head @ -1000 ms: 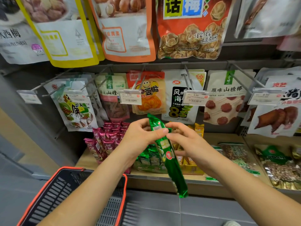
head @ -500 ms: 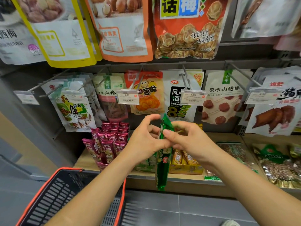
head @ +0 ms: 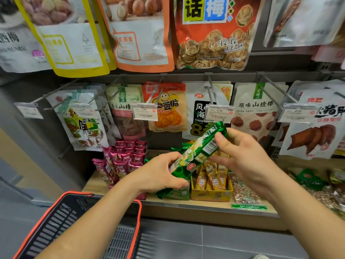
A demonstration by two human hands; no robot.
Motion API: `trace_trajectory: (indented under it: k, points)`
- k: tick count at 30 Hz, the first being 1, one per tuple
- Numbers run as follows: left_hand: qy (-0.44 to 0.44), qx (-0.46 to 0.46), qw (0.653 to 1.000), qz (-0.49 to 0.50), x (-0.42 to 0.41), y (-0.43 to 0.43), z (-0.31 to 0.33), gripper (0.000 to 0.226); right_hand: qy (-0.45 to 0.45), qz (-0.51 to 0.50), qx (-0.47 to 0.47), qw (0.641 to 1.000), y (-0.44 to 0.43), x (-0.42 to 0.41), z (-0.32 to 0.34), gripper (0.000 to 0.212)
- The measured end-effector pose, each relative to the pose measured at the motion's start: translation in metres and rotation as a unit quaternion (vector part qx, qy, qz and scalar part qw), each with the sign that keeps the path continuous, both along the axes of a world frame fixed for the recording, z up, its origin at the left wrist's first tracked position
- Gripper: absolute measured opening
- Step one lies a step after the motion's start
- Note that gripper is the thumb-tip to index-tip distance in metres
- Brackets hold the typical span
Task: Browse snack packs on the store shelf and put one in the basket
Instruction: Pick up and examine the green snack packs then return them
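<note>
A long green snack pack [head: 197, 152] lies slanted in front of the shelf, its upper end to the right. My left hand [head: 160, 174] grips its lower end and my right hand [head: 240, 157] pinches its upper end. The black basket with a red rim [head: 78, 227] hangs below my left forearm at the lower left; its inside shows only bare grid.
The wooden shelf [head: 186, 203] carries pink packs [head: 121, 163], green packs, a yellow box of packs [head: 211, 186] and bags of nuts [head: 244, 195]. Snack bags hang on metal hooks [head: 210, 86] with price tags above. Grey floor tiles lie below.
The green pack hung upright from both hands; now it is turned to a slant, with my left hand at its lower end and my right hand raised to the right.
</note>
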State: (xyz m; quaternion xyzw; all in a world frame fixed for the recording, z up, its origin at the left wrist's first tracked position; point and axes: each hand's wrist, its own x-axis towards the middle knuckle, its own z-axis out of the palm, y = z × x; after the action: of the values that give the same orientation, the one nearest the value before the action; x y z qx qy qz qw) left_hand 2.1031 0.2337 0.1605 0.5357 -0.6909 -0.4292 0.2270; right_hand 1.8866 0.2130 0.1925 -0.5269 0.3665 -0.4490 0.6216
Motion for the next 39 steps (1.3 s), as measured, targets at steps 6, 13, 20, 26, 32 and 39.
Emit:
trace_trajectory:
  k: [6,13,20,26,32,39]
  points:
    - [-0.098,-0.032,0.994,-0.022,0.010,0.000,0.002,0.032,0.120,0.101,0.050,0.986,-0.014,-0.035,0.006,0.056]
    - [-0.299,-0.134,0.942,-0.076,0.007,-0.005,-0.006,0.055,0.559,0.268,-0.172,0.766,-0.014,-0.034,-0.003,0.063]
    - [-0.243,-0.160,0.956,-0.025,0.006,-0.006,-0.002,0.059,0.629,0.191,-0.285,0.698,-0.008,-0.005,-0.035,0.048]
    - [-0.165,-0.147,0.971,0.090,0.032,-0.008,0.010,0.035,0.569,0.119,-0.286,0.762,-0.015,-0.009,-0.034,0.050]
    - [0.024,-0.114,0.981,0.152,0.046,-0.004,0.022,0.046,0.508,0.133,-0.242,0.816,-0.019,-0.006,-0.036,0.036]
    - [0.071,-0.132,0.972,0.178,0.041,0.001,0.026,0.033,0.396,0.187,-0.226,0.870,-0.004,0.011,-0.039,0.037]
